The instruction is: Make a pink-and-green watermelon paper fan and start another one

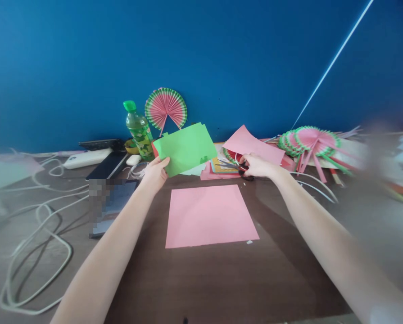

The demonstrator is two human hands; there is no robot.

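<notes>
My left hand [156, 173] pinches a sheet of green paper [186, 150] by its lower left corner and holds it raised above the table. At the back of the table, my right hand [255, 164] has its fingers closed at the dark handles of a pair of scissors [243, 170], whose blades point left over a stack of coloured paper [218, 171]. Just behind that hand is a smaller pink sheet [253, 146], tilted up. Flat on the table between my arms lies a large pink sheet [211, 216].
A pink-and-green folded paper fan [166, 108] stands against the blue wall, beside a green-capped bottle [138, 128]. More fans [311, 139] are piled at right. At left are white cables [56, 234], a white power bank [88, 159] and a phone-like device [115, 207].
</notes>
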